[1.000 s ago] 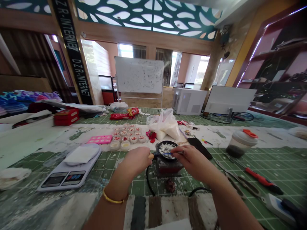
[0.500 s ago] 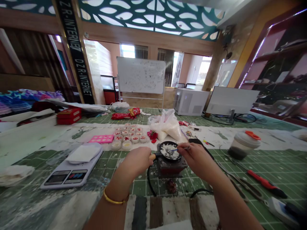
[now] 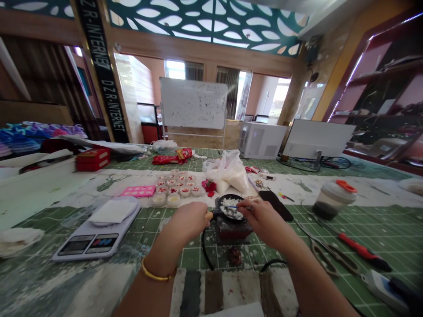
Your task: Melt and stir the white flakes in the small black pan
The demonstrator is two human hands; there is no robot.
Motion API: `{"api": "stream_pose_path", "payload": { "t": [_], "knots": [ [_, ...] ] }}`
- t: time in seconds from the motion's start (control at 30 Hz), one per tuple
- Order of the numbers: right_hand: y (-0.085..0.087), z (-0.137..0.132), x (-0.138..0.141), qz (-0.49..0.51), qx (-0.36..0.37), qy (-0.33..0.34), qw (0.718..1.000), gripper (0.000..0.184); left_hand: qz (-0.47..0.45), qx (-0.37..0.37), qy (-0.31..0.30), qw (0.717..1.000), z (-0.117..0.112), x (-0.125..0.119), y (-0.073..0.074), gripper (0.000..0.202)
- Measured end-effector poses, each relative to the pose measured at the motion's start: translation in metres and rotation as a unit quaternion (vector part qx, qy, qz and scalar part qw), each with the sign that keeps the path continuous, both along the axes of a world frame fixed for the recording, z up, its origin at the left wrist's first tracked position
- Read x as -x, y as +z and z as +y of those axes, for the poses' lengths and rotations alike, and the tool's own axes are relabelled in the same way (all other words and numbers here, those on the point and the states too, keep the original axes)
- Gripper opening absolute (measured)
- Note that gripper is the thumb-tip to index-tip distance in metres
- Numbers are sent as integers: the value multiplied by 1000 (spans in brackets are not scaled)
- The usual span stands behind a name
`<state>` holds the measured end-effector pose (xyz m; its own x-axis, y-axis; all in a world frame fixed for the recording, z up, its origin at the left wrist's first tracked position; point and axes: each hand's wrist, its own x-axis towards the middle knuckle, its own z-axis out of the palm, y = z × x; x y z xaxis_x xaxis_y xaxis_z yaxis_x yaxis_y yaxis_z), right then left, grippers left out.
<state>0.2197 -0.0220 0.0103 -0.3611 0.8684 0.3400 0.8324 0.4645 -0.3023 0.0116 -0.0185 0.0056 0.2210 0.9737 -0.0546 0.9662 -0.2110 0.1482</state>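
Observation:
A small black pan (image 3: 230,207) holding white flakes sits on a dark little heater (image 3: 232,228) in the middle of the green mat. My left hand (image 3: 187,222) is closed round the pan's pale handle, a gold bangle on its wrist. My right hand (image 3: 261,219) pinches a thin blue stirring stick (image 3: 236,206) whose tip lies in the white flakes.
A digital scale (image 3: 97,231) lies at the left. Behind the pan are several small filled cups (image 3: 177,187), a pink mould (image 3: 139,191) and a bag of white flakes (image 3: 230,174). A phone (image 3: 276,204), lidded jar (image 3: 332,199), scissors (image 3: 325,257) and a red-handled tool (image 3: 361,251) lie right.
The stick's tip has shifted a little within the flakes as my right hand stirs. My left hand keeps its hold on the handle. The view has swayed slightly.

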Motion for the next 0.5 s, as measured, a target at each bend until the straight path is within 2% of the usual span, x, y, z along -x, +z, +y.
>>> {"api": "stream_pose_path", "payload": {
  "t": [0.1,0.2,0.27,0.4,0.5],
  "knots": [
    [2,0,-1,11,-14,-34,999,29,2,9,-1,1000,-1,0,1,18],
    [2,-1,-1,42,3,10,999,30,3,8,1,1000,-1,-1,1,17],
    [2,-1,0,29,10,28,999,29,2,5,3,1000,0,-1,1,17],
    [2,-1,-3,2,-20,-43,999,29,5,13,4,1000,0,-2,1,17],
    [3,-3,-4,33,0,-1,999,29,5,14,2,1000,1,-3,1,18]
  ]
}}
